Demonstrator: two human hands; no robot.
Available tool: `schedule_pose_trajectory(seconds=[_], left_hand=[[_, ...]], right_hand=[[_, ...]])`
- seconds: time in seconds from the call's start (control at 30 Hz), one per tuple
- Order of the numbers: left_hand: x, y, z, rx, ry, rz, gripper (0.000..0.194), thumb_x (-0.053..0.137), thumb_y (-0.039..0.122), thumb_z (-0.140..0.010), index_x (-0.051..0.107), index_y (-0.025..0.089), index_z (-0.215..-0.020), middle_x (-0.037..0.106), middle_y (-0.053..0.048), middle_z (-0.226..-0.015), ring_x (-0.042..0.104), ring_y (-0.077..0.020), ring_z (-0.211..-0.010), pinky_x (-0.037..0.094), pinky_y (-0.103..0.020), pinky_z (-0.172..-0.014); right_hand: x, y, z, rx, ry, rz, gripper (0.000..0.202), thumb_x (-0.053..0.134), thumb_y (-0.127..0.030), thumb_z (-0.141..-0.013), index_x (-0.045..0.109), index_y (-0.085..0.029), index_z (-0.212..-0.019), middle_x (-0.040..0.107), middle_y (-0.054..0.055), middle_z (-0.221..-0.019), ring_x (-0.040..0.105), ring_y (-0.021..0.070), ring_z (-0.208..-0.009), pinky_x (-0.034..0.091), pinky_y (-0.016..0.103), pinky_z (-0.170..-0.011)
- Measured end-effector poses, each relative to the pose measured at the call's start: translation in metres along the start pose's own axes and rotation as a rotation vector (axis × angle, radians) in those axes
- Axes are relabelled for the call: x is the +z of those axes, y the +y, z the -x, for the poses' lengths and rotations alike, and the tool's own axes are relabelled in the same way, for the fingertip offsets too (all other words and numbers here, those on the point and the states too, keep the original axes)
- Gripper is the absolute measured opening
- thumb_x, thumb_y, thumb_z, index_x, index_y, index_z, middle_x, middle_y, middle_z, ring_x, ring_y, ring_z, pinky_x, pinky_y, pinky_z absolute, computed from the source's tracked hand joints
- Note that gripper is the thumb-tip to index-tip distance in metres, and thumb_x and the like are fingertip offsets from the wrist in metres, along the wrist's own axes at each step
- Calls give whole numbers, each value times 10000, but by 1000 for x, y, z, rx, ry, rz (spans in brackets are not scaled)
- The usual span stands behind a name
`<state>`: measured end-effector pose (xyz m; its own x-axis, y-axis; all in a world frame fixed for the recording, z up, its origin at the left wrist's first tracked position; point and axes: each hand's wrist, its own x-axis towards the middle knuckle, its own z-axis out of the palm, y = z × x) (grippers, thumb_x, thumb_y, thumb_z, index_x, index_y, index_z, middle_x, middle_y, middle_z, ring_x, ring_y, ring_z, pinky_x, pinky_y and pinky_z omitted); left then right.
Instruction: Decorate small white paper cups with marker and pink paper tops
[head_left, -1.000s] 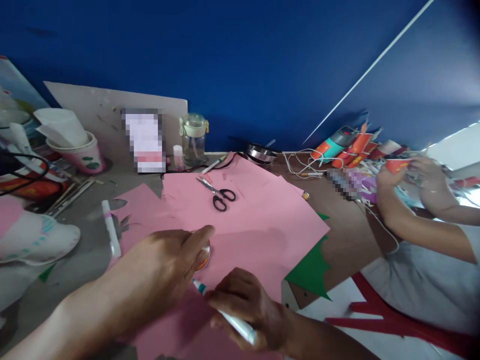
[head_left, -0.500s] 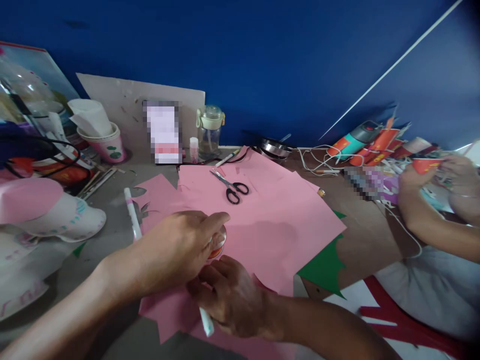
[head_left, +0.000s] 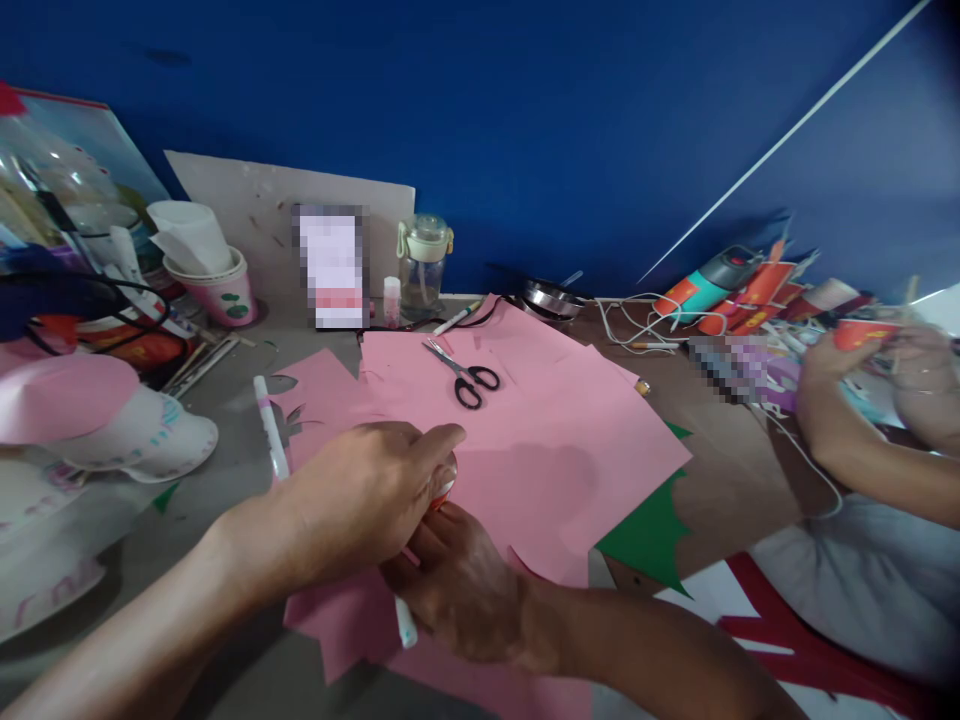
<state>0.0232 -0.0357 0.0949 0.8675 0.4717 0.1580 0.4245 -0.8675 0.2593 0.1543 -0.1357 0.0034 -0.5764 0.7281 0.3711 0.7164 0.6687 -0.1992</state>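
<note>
My left hand (head_left: 375, 490) is closed round a small round red-and-white thing (head_left: 447, 488), mostly hidden by the fingers. Close against it on the near side is my right hand (head_left: 457, 585), its fingers curled. From under that hand sticks the pale end of a white marker (head_left: 406, 622) with a teal tip. Both hands are over sheets of pink paper (head_left: 525, 440). Beyond them, black-handled scissors (head_left: 466, 380) lie open on the pink paper. Left of my hands rests another white marker (head_left: 270, 425).
White paper shapes with a pink cone (head_left: 67, 400) stand at the left, near a pink paper cup (head_left: 214, 290). A phone (head_left: 334, 265) and a lidded bottle (head_left: 425, 262) are at the back. Green paper (head_left: 652, 540) pokes out at right. Another person's hands hold a red cup (head_left: 866, 332).
My right hand has shifted slightly up, and less of the marker's end shows beneath it. Less of the round red-and-white thing is visible. The whole view has moved a little.
</note>
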Motion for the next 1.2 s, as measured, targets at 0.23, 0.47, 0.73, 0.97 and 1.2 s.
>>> schedule_pose_trajectory(seconds=[0.23, 0.47, 0.73, 0.97, 1.2], left_hand=[[1, 0, 1, 19, -23, 10, 264, 431, 168, -911, 605, 161, -1109, 689, -32, -706, 653, -171, -638, 475, -259, -585], [6, -3, 2, 37, 13, 6, 371, 428, 102, -842, 575, 165, -1177, 732, -51, -781, 668, -186, -646, 452, -277, -542], [8, -5, 3, 70, 64, -10, 353, 416, 107, -844, 586, 161, -1149, 740, -63, -786, 656, -197, -601, 420, -296, -508], [10, -7, 3, 38, 65, 37, 330, 441, 166, -871, 585, 182, -1168, 742, -72, -815, 673, -211, -662, 440, -295, -552], [8, -5, 2, 8, 49, 49, 374, 431, 169, -882, 592, 178, -1220, 747, -86, -828, 687, -232, -681, 450, -302, -558]], right_hand=[[-14, -2, 3, 18, -134, -47, 293, 540, -129, -791, 614, -116, -1074, 646, 92, -838, 558, 235, -762, 444, 366, -650], [-28, -4, 28, 25, -160, -61, 238, 488, -190, -849, 618, -119, -1034, 624, 81, -830, 467, 204, -652, 338, 358, -567], [-44, 15, 49, 82, -134, -176, 230, 418, -190, -948, 627, -134, -1023, 637, 70, -801, 502, 195, -681, 374, 351, -634], [-56, 36, 56, 170, 77, -185, 175, 482, -132, -949, 604, -179, -1066, 710, 67, -869, 628, 190, -744, 435, 343, -666], [-63, 48, 46, 457, 386, -484, 384, 435, -132, -983, 475, -250, -1347, 699, 22, -802, 666, 157, -697, 535, 294, -639]])
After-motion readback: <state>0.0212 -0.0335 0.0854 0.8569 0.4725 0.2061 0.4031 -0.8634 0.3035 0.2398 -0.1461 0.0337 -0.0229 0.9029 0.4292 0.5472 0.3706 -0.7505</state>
